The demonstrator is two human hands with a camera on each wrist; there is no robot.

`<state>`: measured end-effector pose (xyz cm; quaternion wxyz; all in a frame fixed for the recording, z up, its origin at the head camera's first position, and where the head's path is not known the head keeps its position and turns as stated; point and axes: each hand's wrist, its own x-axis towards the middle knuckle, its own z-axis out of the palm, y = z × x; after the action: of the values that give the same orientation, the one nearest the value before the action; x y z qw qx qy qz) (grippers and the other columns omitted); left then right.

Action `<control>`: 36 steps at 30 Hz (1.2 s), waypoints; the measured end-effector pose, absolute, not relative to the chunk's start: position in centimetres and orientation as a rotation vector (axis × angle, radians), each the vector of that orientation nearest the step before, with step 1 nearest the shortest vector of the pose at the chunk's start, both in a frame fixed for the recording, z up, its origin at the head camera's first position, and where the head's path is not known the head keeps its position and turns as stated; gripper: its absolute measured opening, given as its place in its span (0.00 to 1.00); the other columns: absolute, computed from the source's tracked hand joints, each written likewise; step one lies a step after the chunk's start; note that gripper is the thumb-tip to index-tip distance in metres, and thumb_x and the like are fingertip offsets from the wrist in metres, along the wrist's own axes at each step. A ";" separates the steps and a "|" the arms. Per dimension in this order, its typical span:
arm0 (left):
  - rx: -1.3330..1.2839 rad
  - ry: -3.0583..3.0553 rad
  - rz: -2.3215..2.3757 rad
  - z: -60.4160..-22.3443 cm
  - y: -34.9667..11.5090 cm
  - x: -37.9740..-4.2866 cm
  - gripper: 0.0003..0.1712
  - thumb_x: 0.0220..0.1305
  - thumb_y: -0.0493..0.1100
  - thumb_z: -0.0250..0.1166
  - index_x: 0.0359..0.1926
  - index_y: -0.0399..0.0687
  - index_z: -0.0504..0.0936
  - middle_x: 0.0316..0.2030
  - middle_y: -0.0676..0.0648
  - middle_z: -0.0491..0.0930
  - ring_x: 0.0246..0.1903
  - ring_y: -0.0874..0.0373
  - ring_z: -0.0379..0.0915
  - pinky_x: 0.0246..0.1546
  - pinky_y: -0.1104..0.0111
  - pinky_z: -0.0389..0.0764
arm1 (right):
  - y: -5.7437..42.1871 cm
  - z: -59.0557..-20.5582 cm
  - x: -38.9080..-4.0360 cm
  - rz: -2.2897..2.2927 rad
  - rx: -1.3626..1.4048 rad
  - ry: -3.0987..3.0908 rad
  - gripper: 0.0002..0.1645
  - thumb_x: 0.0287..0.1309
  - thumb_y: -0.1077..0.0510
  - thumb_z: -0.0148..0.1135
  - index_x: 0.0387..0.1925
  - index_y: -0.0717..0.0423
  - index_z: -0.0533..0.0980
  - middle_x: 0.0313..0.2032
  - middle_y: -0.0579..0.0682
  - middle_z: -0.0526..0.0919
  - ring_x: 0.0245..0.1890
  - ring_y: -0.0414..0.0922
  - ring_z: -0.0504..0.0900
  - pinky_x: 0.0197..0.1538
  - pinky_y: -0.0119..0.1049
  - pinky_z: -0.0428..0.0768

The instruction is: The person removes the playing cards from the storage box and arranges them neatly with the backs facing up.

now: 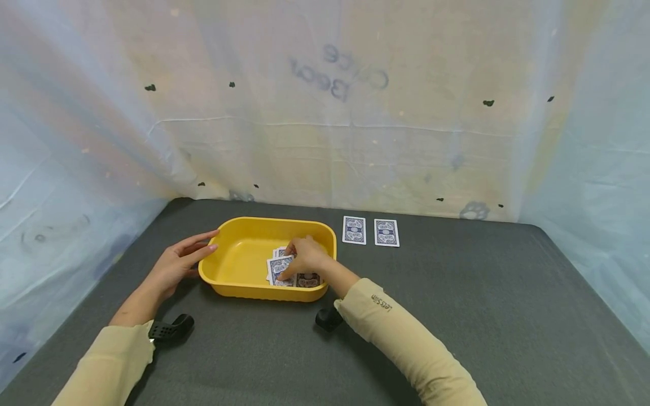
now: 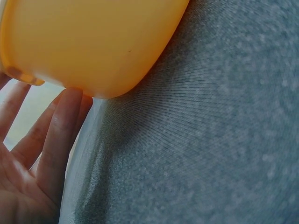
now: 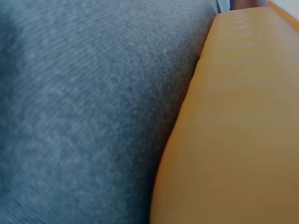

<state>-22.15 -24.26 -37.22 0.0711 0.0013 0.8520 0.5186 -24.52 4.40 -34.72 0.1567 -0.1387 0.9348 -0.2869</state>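
Observation:
A yellow plastic tray point(image 1: 259, 291) stands on the dark table, with several blue-and-white backed playing cards lying in its right half. My right hand point(image 1: 308, 256) reaches down inside the tray, thumb and fingers pinching a playing card point(image 1: 279, 269) that lies over others. At the tray's left end, my left hand point(image 1: 175, 268) touches the rim with fairly straight fingers. The left wrist view has those fingers point(image 2: 60, 126) against the outside of the tray point(image 2: 103, 42). Only the tray's side wall point(image 3: 238, 116) and the cloth show in the right wrist view; the right hand is hidden there.
Two playing cards, one point(image 1: 354, 230) beside the other point(image 1: 387, 233), lie face down right of the tray, near the table's back edge. A dark grey cloth point(image 1: 457, 304) covers the table. Pale sheets point(image 1: 330, 158) hang behind and at both sides.

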 end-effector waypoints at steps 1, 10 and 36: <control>0.005 2.562 1.559 -37.2 -24.3 -22.1 0.41 0.63 0.67 0.57 0.72 0.58 0.60 0.69 0.37 0.61 0.61 0.40 0.65 0.48 0.54 0.80 | 4.4 -34.7 -24.5 -0.832 -0.397 2.671 0.29 0.40 0.50 0.79 0.43 0.53 0.76 0.39 0.47 0.73 0.39 0.42 0.68 0.42 0.32 0.68; 0.006 2.561 1.558 -37.1 -24.2 -22.2 0.41 0.63 0.67 0.57 0.72 0.58 0.60 0.69 0.38 0.61 0.60 0.43 0.67 0.49 0.54 0.80 | 4.3 -34.8 -24.8 -1.050 -0.369 2.617 0.18 0.51 0.61 0.70 0.44 0.56 0.75 0.40 0.51 0.76 0.38 0.44 0.72 0.42 0.33 0.72; 0.014 2.558 1.567 -37.4 -24.4 -22.2 0.40 0.63 0.66 0.57 0.72 0.57 0.61 0.68 0.37 0.63 0.53 0.55 0.72 0.49 0.54 0.80 | 4.5 -34.0 -24.4 -1.534 -0.391 2.552 0.19 0.54 0.63 0.67 0.50 0.54 0.78 0.40 0.50 0.80 0.37 0.42 0.74 0.41 0.31 0.75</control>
<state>-22.19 -24.42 -37.36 0.0709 0.0048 0.8505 0.5211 -24.44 4.46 -33.95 0.0694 -0.1300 0.8478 -0.5095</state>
